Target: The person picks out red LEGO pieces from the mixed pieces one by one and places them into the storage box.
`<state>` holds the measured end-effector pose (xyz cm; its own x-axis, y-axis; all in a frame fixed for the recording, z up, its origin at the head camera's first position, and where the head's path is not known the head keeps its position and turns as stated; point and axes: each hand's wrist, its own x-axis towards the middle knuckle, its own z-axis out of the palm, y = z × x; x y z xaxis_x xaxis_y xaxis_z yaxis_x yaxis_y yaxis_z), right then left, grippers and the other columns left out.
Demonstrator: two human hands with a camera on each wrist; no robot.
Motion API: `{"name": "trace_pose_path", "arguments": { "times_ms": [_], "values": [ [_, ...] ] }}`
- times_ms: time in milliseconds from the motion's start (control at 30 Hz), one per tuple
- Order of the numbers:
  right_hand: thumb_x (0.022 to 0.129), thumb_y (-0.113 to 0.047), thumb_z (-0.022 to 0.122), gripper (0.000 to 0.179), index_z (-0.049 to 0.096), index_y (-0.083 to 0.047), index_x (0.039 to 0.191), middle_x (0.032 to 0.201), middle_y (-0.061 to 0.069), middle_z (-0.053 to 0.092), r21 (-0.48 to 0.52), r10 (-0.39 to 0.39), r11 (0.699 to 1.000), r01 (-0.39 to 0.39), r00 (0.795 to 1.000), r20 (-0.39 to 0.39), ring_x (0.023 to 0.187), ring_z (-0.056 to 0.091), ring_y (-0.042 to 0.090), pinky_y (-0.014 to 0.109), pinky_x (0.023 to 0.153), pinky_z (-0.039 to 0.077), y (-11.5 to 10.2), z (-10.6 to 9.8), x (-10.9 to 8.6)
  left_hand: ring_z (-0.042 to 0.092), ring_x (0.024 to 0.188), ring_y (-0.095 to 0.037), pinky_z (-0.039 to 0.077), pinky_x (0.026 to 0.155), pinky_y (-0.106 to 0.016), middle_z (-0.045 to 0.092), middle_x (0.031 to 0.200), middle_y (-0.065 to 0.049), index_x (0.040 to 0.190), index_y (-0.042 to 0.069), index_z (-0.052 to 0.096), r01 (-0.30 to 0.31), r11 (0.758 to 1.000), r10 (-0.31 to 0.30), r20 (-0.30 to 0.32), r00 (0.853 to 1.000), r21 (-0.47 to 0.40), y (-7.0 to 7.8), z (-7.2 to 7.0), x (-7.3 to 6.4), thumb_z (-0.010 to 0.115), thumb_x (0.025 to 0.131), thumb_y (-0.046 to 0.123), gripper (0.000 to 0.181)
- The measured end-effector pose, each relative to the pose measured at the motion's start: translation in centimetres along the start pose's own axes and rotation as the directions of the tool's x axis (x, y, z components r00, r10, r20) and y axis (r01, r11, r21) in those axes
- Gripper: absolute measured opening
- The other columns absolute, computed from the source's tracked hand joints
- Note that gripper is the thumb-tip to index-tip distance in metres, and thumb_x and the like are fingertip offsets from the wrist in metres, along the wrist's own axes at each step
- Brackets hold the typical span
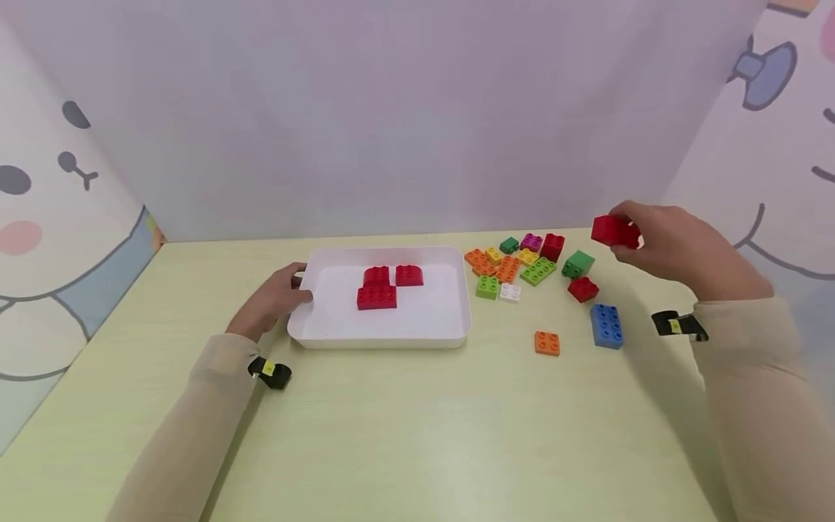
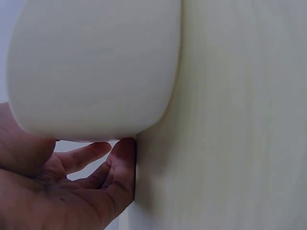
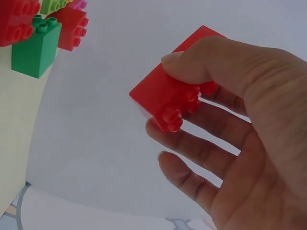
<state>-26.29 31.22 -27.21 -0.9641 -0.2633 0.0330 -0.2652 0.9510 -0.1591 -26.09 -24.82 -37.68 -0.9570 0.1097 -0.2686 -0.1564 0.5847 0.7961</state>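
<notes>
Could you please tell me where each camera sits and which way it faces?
Head: worn on the head, facing forward and down at the table, white tray and coloured bricks; the left hand, right hand and both sleeves show.
Left wrist: worn on that wrist, facing the white tray's outer wall and the table beside it; part of the left hand shows.
Right wrist: worn on that wrist, facing the held red brick; part of the right hand shows.
Shared: head and right wrist both show the held red brick and a green brick.
</notes>
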Motion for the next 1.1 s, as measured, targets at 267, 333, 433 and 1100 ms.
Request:
{"name": "trace_pose_path", "arguments": {
  "times_ms": [267,333,433,1100],
  "values": [
    [0.086,-0.011,0.078,0.060,0.052,-0.002,0.140,0.120,0.024,0.060,-0.035,-0.105,0.994,0.101,0.986,-0.128,0.105,0.055,0.041,0.059,0.080,0.053,-3.9,-1.2,-1.1,0.049,0.122,-0.039,0.048,0.097,-0.045,0.040,0.145,-0.030,0.159,0.000,0.022,-0.008,1.000,0.008,0.001,1.000,-0.002,-0.1,0.1,-0.1,0.050,0.099,0.004,0.066],
    [0.086,-0.010,0.079,0.061,0.053,-0.002,0.140,0.122,0.023,0.060,-0.044,-0.135,0.991,0.130,0.980,-0.145,0.106,0.055,0.041,0.059,0.081,0.054,-4.6,-1.3,-1.3,0.049,0.122,-0.039,0.048,0.097,-0.045,0.040,0.145,-0.030,0.159,0.000,0.021,-0.006,1.000,0.006,0.000,1.000,-0.005,-0.1,0.2,-0.1,0.050,0.099,0.004,0.067],
    [0.085,-0.010,0.080,0.060,0.054,-0.001,0.139,0.122,0.023,0.060,-0.056,-0.162,0.986,0.155,0.975,-0.153,0.107,0.056,0.040,0.058,0.081,0.054,-5.2,-1.4,-1.5,0.048,0.124,-0.039,0.047,0.098,-0.045,0.039,0.147,-0.030,0.160,0.001,0.021,0.002,1.000,-0.002,-0.003,1.000,-0.005,0.0,0.2,0.1,0.050,0.099,0.004,0.067],
    [0.078,-0.011,0.087,0.058,0.063,-0.002,0.130,0.111,0.014,0.066,-0.124,-0.466,0.882,0.455,0.796,-0.386,0.098,0.061,0.029,0.047,0.072,0.059,-11.9,-1.3,-2.9,0.050,0.119,-0.038,0.049,0.092,-0.041,0.041,0.143,-0.029,0.159,0.000,0.023,-0.002,1.000,0.002,0.000,1.000,-0.002,0.1,0.1,0.1,0.050,0.098,0.002,0.066]
  ]
}}
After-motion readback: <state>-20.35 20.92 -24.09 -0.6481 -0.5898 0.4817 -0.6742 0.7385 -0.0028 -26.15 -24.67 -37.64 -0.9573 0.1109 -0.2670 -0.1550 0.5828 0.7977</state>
